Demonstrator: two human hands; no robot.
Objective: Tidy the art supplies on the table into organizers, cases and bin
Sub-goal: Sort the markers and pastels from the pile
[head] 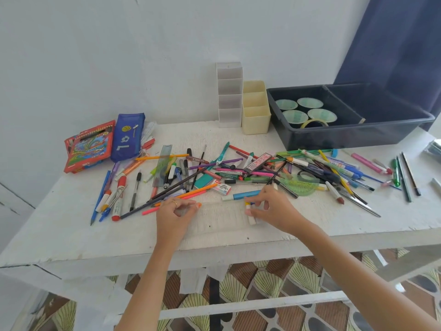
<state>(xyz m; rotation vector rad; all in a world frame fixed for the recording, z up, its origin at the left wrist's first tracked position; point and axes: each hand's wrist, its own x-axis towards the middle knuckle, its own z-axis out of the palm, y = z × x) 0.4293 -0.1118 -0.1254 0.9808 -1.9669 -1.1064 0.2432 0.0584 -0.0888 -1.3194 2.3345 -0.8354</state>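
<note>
Pens, pencils, markers and rulers lie scattered across the white table. My left hand rests near the front edge, thumb and forefinger pinched on the left end of a faint clear ruler beside an orange pencil tip. My right hand is at the ruler's right end, fingers closed on a short white stick with yellow and blue marks. A white tiered organizer, a cream organizer, a dark bin and a blue pencil case stand behind.
A red coloured-pencil box lies at the back left. The bin holds several tape rolls. A green protractor sits right of my right hand. More pencils lie far right. A blue curtain hangs behind the bin.
</note>
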